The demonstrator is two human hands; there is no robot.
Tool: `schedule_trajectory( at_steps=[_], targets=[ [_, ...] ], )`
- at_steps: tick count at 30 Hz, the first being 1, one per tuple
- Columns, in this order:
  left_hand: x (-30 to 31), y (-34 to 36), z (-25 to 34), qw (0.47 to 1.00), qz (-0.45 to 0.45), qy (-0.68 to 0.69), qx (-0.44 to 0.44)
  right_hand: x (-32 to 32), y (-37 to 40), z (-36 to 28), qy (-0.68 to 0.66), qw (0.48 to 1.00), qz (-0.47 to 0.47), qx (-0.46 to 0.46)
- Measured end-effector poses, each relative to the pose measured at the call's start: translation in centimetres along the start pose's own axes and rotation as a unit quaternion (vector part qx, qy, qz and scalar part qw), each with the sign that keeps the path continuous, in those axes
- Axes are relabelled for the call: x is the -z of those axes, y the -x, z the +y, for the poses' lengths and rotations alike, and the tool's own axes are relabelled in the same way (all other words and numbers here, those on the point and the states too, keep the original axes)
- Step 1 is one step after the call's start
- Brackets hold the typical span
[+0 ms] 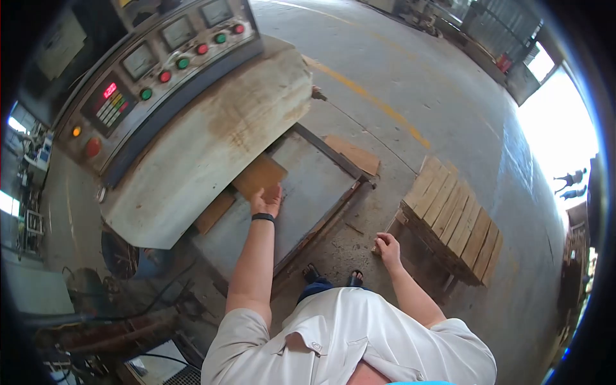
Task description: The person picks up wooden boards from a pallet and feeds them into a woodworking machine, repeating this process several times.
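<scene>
A flat brown board (260,176) lies partly under the machine's pale hood, on the grey metal table (308,183). My left hand (267,200), with a dark band at the wrist, is at the near edge of this board, palm up and fingers apart. A second brown piece (215,213) shows under the hood, to the left. Off to the right, my right hand (387,249) hangs beside a stack of wooden slats (455,221) with its fingers curled together. Whatever those fingers may hold is too small to make out.
The machine's control panel (160,70), with buttons and a lit red display, stands at the upper left. Another brown sheet (353,154) lies beyond the table's far corner. Cables and metal parts are at the lower left. Distant people (570,183) appear at the far right.
</scene>
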State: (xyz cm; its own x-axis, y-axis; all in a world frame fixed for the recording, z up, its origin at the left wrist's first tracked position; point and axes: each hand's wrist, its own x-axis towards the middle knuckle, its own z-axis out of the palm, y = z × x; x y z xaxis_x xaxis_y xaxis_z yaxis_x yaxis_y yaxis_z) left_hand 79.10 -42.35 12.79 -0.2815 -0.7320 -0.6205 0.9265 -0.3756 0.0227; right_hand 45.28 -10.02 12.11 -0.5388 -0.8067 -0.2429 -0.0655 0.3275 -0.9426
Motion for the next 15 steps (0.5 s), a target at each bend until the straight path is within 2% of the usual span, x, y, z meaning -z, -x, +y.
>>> schedule_trajectory(
  at_steps=[3, 6, 8, 9, 11, 13, 15],
  targets=[
    [-0.2, -3.8, 2.1, 0.998, -0.047, -0.026, -0.031, 2.8, 2.4, 2.6, -0.036, 0.998, 0.045, -0.026],
    [-0.8, -6.4, 3.8, 0.996, -0.051, -0.064, -0.044, 4.5, 4.8, 4.3, -0.069, 0.993, 0.074, -0.061],
    [-1.9, -5.7, 2.9, 0.991, -0.039, -0.101, -0.085, 5.5, 6.4, 5.3, -0.057, 0.993, 0.072, -0.068],
    [-2.5, -5.5, 1.9, 0.987, -0.034, -0.122, -0.101, 6.1, 7.4, 5.8, -0.036, 0.995, 0.064, -0.067],
    [-2.0, -4.9, -0.6, 0.979, -0.092, -0.155, -0.098, 7.7, 9.6, 7.8, 0.023, 0.996, 0.05, -0.074],
    [-2.5, -1.6, -5.4, 0.968, -0.056, -0.236, -0.057, 9.1, 12.5, 10.9, 0.051, 0.993, 0.029, -0.104],
    [-1.0, 2.8, -11.3, 0.939, -0.103, -0.328, -0.007, 11.8, 16.8, 14.8, 0.091, 0.985, 0.036, -0.139]
  ],
)
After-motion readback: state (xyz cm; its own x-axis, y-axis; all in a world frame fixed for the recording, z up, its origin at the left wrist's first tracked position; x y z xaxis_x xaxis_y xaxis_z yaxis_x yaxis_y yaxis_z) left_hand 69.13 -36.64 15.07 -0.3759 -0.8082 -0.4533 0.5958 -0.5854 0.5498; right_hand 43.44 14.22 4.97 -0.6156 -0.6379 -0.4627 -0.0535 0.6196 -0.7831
